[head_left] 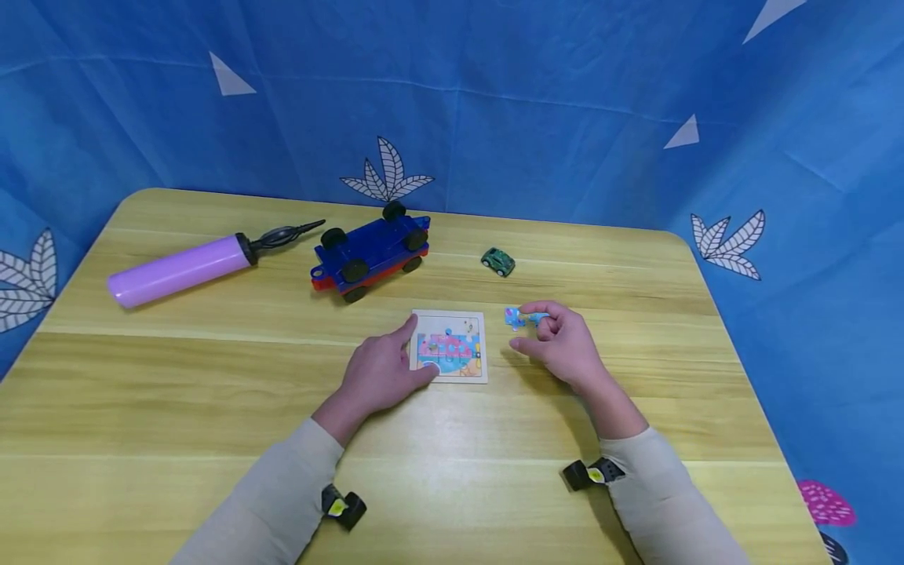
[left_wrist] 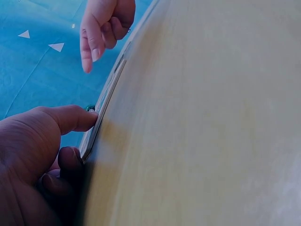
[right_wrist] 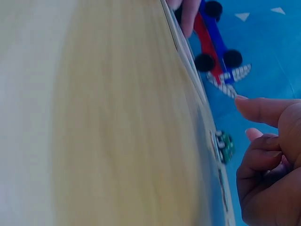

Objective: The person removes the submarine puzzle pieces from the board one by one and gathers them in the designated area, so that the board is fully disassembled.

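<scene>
Your right hand (head_left: 563, 345) fingertips pinch a small blue puzzle piece (head_left: 524, 317), just off the right edge of the puzzle board (head_left: 450, 346), which lies near the middle of the table (head_left: 176, 392). Your left hand (head_left: 379, 371) rests with fingers extended against the board's left edge.

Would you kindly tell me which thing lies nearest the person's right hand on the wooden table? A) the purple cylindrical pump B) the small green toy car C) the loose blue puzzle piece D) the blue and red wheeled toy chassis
C: the loose blue puzzle piece lies right at the fingers of the right hand, while the other three things lie farther back on the table.
</scene>
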Action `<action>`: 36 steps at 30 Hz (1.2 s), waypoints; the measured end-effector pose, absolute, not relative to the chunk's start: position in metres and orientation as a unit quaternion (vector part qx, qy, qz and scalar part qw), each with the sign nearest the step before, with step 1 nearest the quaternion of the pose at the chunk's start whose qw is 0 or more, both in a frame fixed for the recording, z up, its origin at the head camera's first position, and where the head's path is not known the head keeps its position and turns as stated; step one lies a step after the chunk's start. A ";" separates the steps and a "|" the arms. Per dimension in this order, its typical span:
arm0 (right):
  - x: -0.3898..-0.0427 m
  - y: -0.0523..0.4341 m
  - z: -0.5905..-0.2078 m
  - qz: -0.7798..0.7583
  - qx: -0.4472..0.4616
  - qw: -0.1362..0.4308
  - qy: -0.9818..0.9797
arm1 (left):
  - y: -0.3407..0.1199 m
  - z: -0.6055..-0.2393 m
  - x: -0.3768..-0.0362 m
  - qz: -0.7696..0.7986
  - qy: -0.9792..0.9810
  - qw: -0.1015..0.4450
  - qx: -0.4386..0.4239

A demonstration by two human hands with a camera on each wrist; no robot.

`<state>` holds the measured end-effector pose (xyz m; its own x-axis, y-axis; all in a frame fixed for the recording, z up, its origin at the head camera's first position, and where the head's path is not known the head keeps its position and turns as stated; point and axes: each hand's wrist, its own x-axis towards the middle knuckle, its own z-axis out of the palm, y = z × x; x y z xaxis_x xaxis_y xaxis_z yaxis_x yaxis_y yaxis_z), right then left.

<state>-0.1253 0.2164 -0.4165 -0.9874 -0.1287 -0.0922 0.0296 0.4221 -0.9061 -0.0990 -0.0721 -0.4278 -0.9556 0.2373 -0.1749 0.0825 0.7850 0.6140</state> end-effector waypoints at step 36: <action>-0.128 0.124 -0.421 -0.536 -0.130 0.177 0.815 | -0.073 -0.428 -0.099 0.317 0.937 0.107 0.099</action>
<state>-0.1283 0.1238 -0.4205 -0.9038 -0.4009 -0.1497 -0.0215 0.3917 -0.9198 -0.0993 -0.0730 -0.4281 -0.9575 0.2533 -0.1381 0.1173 0.7791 0.6159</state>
